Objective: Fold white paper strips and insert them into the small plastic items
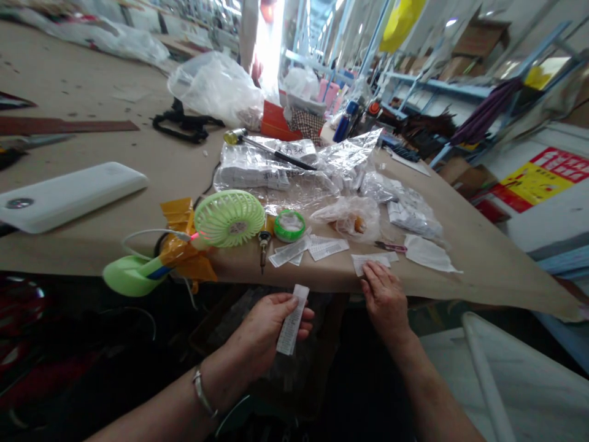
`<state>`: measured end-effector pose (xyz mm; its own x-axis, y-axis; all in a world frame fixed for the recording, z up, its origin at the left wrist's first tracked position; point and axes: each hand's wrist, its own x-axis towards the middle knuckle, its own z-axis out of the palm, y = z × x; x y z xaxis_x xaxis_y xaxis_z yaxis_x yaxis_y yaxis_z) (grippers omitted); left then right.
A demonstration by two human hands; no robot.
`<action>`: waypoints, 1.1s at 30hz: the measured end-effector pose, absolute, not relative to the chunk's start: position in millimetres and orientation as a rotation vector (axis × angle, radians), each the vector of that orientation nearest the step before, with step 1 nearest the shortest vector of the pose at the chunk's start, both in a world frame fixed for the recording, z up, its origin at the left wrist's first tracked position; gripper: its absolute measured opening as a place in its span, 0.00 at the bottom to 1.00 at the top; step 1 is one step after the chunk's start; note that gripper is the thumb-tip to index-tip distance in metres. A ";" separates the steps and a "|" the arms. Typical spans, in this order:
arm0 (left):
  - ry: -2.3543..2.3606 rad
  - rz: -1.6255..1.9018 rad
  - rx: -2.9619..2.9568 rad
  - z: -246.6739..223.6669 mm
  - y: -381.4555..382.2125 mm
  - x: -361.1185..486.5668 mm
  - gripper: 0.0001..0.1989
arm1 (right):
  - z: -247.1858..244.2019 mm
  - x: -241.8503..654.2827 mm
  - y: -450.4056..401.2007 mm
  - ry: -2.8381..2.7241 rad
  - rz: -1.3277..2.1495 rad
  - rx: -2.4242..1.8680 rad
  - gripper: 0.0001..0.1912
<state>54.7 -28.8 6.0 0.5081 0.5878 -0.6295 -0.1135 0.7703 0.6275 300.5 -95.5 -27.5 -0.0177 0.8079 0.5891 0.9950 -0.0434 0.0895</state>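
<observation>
In the head view my left hand [276, 319] is closed on a narrow white printed label strip [291, 325], thumb on top, in front of the table edge. It may be a thin stack; I cannot tell. My right hand [384, 294] rests with its fingers laid flat on some white printed labels [363, 264] at the edge. More printed labels [326, 247] lie between the hands, beside a round green tub [289, 225] with white contents. Right of my right hand are small pink-handled snips [390, 246] and a white cloth-like piece [427, 253].
A green fan [230, 219] is taped at the table's front edge, with a soldering-iron-like tool [264, 245] beside it. Behind lie clear plastic packs of labels [257, 175], a hammer [276, 151] and a crumpled bag [352, 218]. A white power bank [73, 193] is at left.
</observation>
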 end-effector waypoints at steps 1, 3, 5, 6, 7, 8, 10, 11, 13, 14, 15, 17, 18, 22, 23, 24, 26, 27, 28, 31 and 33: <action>0.957 0.450 0.562 5.6 -28.4 54.1 0.04 | -25.5 301.1 -95.3 -1.875 -0.716 -1.880 0.15; 0.957 0.453 0.560 5.0 -27.5 52.7 0.05 | -20.9 302.7 -93.9 -1.862 -0.700 -1.833 0.13; 0.952 0.458 0.551 4.1 -26.9 51.4 0.04 | -17.2 304.8 -92.1 -1.845 -0.670 -1.802 0.12; 0.950 0.459 0.545 3.5 -26.8 50.9 0.05 | -16.0 305.8 -91.2 -1.832 -0.650 -1.794 0.12; 0.947 0.459 0.542 2.8 -26.8 50.5 0.05 | -15.1 306.7 -90.3 -1.819 -0.628 -1.788 0.12; 0.945 0.459 0.542 2.0 -26.9 50.1 0.05 | -14.5 307.7 -89.3 -1.801 -0.606 -1.781 0.12; 0.942 0.463 0.546 0.8 -27.2 49.4 0.06 | -13.4 309.6 -87.0 -1.755 -0.571 -1.768 0.11; 0.941 0.466 0.549 0.5 -27.3 49.2 0.06 | -12.7 310.4 -85.4 -1.733 -0.562 -1.758 0.10; 0.949 0.470 0.557 0.6 -27.5 48.6 0.05 | -10.3 311.2 -81.3 -1.695 -0.558 -1.737 0.09; 0.954 0.469 0.559 1.0 -27.5 48.2 0.05 | -8.7 310.6 -79.0 -1.677 -0.562 -1.723 0.08; 0.961 0.467 0.561 1.5 -27.5 47.9 0.05 | -6.7 308.9 -76.8 -1.660 -0.566 -1.706 0.08; 0.964 0.463 0.566 2.4 -27.5 47.0 0.05 | -2.3 300.2 -73.2 -1.633 -0.560 -1.655 0.07; 0.958 0.458 0.569 2.6 -27.6 46.5 0.05 | -0.1 292.5 -72.2 -1.631 -0.546 -1.616 0.06; 0.907 0.449 0.562 2.8 -28.9 45.6 0.08 | 3.6 241.4 -75.0 -1.749 -0.379 -1.400 0.09; 0.875 0.457 0.548 2.9 -29.4 45.7 0.07 | 2.5 226.4 -76.7 -1.813 -0.305 -1.349 0.11; 0.834 0.475 0.530 3.0 -29.9 45.8 0.07 | 0.4 212.2 -78.6 -1.872 -0.247 -1.285 0.11; 0.748 0.521 0.484 3.3 -30.7 46.0 0.05 | -6.6 189.6 -81.7 -1.966 -0.169 -1.195 0.11; 0.721 0.541 0.460 3.3 -31.0 45.9 0.04 | -11.1 182.0 -82.8 -1.989 -0.152 -1.172 0.11; 0.710 0.560 0.435 3.1 -31.1 45.6 0.03 | -15.7 177.1 -83.6 -2.001 -0.144 -1.163 0.11; 0.738 0.600 0.363 1.3 -31.2 44.0 0.03 | -26.4 175.0 -84.8 -2.022 -0.131 -1.163 0.10; 0.739 0.608 0.347 -0.3 -31.4 42.8 0.03 | -29.0 178.6 -85.3 -2.060 -0.121 -1.149 0.10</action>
